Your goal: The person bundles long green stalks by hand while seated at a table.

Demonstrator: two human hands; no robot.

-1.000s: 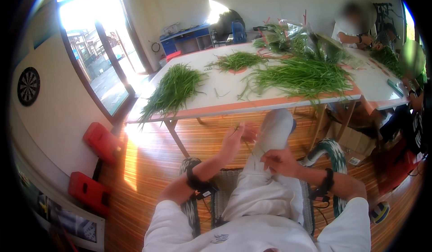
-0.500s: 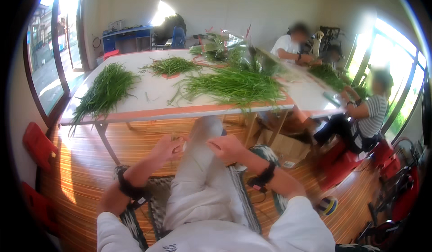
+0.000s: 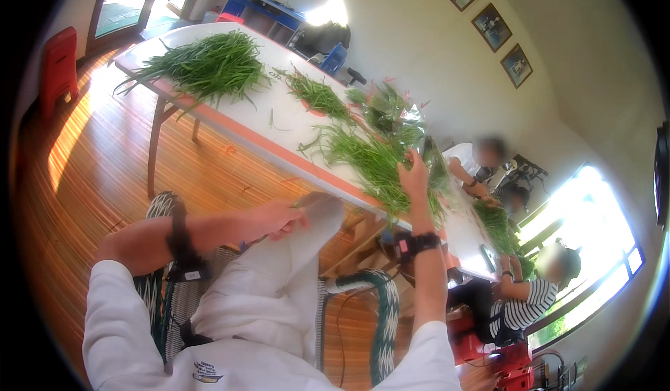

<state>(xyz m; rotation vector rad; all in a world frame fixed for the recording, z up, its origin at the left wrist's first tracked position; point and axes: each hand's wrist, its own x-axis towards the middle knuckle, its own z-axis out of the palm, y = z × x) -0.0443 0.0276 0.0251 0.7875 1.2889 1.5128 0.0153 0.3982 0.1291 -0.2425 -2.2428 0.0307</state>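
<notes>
Over my raised knee, my left hand (image 3: 283, 220) is closed, its fingers curled together. Whatever lies between them is too small to make out. My right hand (image 3: 414, 175) reaches forward over the table's near edge, at the right part of a pile of long, thin green leaves (image 3: 359, 157). Its fingers are bent as in a pinch among the leaf tips, and what they grip is hidden. Just beyond that hand lie clear plastic wrapping (image 3: 413, 117) and more greens (image 3: 380, 108).
The white table (image 3: 283, 122) has an orange edge. A large leaf heap (image 3: 209, 66) and a smaller one (image 3: 317, 94) lie to the left. Two or more people work at the right, one in a striped shirt (image 3: 537, 300). A chair arm (image 3: 380, 307) stands beside me.
My right hand has moved from above my lap forward to the leaf pile on the table. My left hand stays near my knee. The view has tilted and swung right.
</notes>
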